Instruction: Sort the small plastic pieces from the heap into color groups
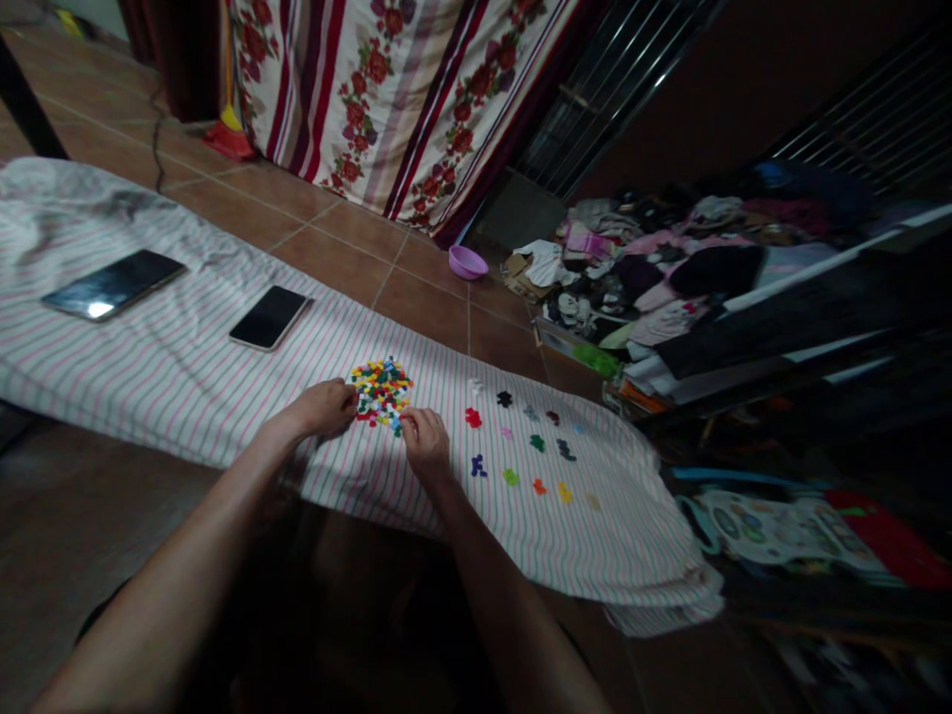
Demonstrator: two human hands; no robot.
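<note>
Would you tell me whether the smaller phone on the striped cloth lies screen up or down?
Screen up: the smaller phone shows its dark glass, lying flat on the striped cloth.

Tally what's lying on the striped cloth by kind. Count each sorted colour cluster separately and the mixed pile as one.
Tablet: 1
Smartphone: 1
Mixed pile of small coloured pieces: 1
Sorted colour clusters: 14
Total: 17

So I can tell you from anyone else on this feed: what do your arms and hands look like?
The left hand and right hand are bare, ungloved. The left forearm and right forearm are uncovered, with no sleeve, watch or bracelet showing; nearer the body they fade into shadow.
</note>
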